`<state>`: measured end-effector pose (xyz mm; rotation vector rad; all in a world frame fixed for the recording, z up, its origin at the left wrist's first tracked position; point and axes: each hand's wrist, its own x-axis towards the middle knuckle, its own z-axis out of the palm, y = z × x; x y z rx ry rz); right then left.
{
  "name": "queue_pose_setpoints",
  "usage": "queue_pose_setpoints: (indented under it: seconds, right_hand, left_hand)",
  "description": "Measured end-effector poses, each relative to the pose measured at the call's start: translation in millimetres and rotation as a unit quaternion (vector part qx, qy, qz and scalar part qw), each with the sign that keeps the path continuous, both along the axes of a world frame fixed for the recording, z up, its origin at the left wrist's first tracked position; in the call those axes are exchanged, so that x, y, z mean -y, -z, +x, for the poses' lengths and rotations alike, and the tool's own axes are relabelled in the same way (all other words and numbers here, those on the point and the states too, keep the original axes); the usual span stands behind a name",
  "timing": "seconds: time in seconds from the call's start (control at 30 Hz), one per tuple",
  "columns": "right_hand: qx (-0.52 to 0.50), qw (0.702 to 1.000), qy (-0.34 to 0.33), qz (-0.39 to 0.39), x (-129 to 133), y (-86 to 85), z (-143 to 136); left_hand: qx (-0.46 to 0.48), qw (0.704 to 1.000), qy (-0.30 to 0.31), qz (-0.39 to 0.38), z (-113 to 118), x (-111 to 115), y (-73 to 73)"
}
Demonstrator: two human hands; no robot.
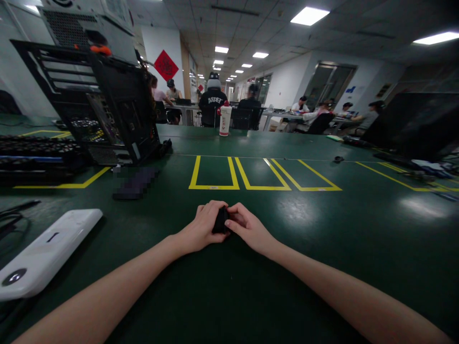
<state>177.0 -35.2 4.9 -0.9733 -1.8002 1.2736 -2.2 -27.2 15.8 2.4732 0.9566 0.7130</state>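
Between my two hands, low over the green table (229, 296), is a small black box-like object (220, 220). My left hand (202, 224) is wrapped round its left side, thumb at the near edge and fingers over the top. From the right, my right hand (249, 228) closes on it with bent fingers and the thumb on its face. The fingers hide much of the object, so its exact kind cannot be made out. Beyond the hands, three yellow tape outlines (214, 188) mark the tabletop.
An open black computer case (122, 119) stands at left, with a blurred dark item (136, 184) before it. A white oblong device (53, 248) lies near left. A white cup (224, 119) stands at the far edge. A small black round piece (338, 159) lies at right. People sit beyond.
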Motion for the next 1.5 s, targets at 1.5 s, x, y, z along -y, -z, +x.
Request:
queue_pose_setpoints:
  seconds: [1.5]
  right_hand:
    - [-0.021,0.999,-0.037,-0.017,3.6,-3.0,2.8]
  left_hand:
    - [-0.01,1.0,0.006,0.005,-1.7,-0.5,1.8]
